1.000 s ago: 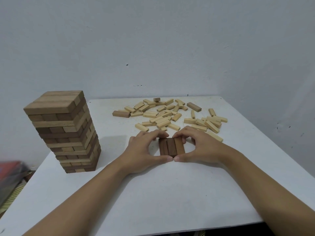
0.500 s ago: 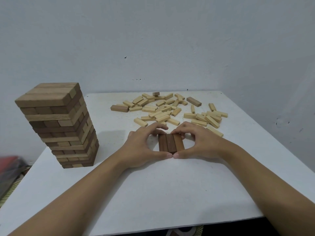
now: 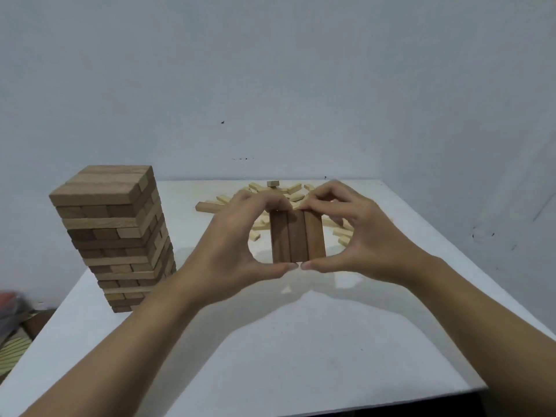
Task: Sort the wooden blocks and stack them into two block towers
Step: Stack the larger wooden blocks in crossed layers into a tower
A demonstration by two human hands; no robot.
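Three dark brown blocks (image 3: 298, 236) lie side by side as one flat row, lifted above the white table (image 3: 301, 341). My left hand (image 3: 237, 245) and my right hand (image 3: 361, 236) pinch the row together, fingers on its far end and thumbs at its near end, thumb tips almost touching. A tall tower of brown blocks (image 3: 114, 236) stands at the left of the table. Behind my hands a heap of pale loose blocks (image 3: 270, 194) lies scattered, partly hidden by my fingers.
A plain wall rises right behind the table. The table's near edge (image 3: 331, 407) and right edge are close. Left of the table, lower down, sit a reddish object (image 3: 9, 299) and a striped surface (image 3: 12, 353).
Both hands have lifted the row of three dark blocks off the table and raised it. The view has tilted, so the tower and the table appear lower.
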